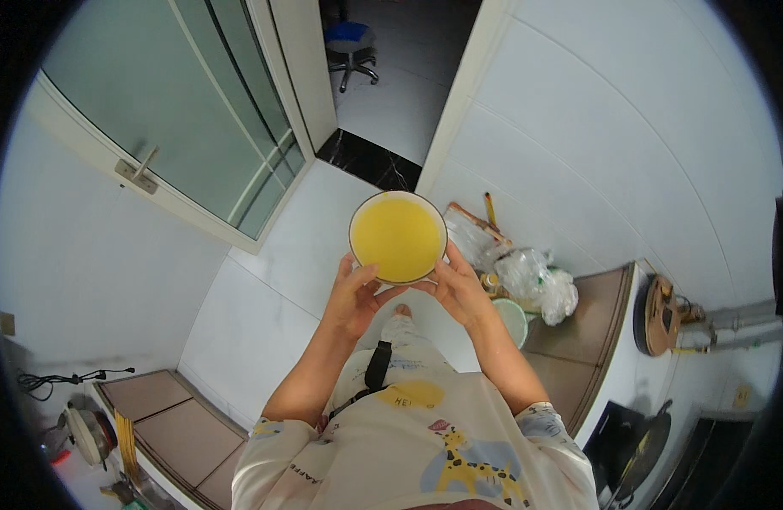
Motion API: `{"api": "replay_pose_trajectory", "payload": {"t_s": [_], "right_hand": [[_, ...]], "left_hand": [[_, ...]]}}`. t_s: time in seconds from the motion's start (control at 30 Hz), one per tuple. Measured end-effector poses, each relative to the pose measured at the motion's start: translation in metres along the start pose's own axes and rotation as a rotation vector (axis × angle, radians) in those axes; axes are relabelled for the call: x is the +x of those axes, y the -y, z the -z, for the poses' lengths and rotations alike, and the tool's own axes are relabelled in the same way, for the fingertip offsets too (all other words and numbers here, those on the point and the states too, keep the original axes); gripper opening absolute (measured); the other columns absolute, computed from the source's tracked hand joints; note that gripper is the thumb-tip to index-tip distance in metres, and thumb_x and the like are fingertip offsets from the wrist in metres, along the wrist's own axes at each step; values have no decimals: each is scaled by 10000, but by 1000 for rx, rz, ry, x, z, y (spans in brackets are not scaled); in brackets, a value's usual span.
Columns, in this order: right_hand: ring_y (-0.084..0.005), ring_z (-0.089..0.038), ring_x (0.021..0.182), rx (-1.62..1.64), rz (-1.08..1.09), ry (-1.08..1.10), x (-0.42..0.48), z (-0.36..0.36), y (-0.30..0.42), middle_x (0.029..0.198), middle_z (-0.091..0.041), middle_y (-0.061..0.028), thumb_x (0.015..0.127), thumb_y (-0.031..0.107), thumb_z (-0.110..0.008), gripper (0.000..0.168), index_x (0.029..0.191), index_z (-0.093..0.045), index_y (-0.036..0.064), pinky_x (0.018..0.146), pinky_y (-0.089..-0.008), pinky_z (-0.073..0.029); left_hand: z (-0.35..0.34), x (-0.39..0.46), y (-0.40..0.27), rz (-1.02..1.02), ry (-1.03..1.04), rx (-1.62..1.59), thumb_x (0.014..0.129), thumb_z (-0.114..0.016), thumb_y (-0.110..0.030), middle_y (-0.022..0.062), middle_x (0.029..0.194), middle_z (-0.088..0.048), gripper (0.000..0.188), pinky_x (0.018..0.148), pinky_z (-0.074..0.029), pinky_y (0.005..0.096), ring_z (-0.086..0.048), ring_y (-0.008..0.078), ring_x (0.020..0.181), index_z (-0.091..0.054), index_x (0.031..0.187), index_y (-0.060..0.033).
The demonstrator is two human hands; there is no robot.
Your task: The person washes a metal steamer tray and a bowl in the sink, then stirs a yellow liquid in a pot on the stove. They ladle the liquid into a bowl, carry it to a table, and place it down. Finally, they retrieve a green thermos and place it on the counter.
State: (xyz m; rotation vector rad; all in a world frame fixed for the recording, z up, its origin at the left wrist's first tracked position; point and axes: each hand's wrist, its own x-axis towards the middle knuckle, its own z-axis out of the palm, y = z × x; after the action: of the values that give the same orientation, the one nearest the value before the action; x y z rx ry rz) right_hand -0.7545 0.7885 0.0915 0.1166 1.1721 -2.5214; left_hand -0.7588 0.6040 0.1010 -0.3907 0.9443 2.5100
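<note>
A round bowl with a dark rim, filled with a smooth yellow liquid or batter, is held in front of the body with both hands. My left hand grips its lower left edge, thumb at the rim and fingers underneath. On the lower right edge, my right hand holds it in the same way. The fingers beneath the bowl are partly hidden. Below it show the white tiled floor and one foot.
Ahead is an open doorway with a black threshold and a wheeled stool beyond. A glass door stands at the left. Plastic bags and a green-rimmed bin are at the right, beside a brown tiled counter. Another counter is lower left.
</note>
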Motion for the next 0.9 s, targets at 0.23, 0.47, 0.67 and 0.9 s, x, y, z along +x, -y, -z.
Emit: {"api": "replay_pose_trajectory", "payload": {"t_s": [0.23, 0.47, 0.67, 0.9], "right_hand": [[-215, -493, 1079, 22, -61, 46, 95, 14, 47, 1211, -473, -68, 842, 140, -559, 647, 1377, -195, 138, 868, -392, -427], [-232, -500, 1073, 40, -124, 91, 201, 20, 78, 1205, -472, -74, 814, 130, -586, 645, 1358, -239, 139, 874, -415, -433], [-265, -505, 1070, 62, -93, 58, 299, 8, 94, 1196, -474, -107, 821, 84, -539, 597, 1346, -257, 120, 861, -455, -453], [-283, -523, 1052, 141, 42, -14, 421, -3, 118, 1174, -489, -130, 833, 50, -487, 511, 1306, -303, 113, 859, -481, -460]], "left_hand": [[-17, 75, -29, -77, -16, -32, 723, -618, -251, 82, 1212, -396, 634, 885, -454, 437, -466, 286, 1095, -303, 1261, -138], [-19, 159, -76, -135, -66, -75, 754, -606, -237, 81, 1214, -395, 587, 901, -441, 441, -459, 277, 1101, -304, 1246, -128], [-6, 245, -139, -116, -83, -80, 759, -607, -206, 78, 1199, -404, 542, 916, -428, 445, -454, 271, 1104, -326, 1216, -127], [2, 361, -229, -19, 8, -37, 754, -636, -153, 77, 1127, -441, 565, 916, -409, 394, -466, 207, 1076, -282, 1194, -117]]}}
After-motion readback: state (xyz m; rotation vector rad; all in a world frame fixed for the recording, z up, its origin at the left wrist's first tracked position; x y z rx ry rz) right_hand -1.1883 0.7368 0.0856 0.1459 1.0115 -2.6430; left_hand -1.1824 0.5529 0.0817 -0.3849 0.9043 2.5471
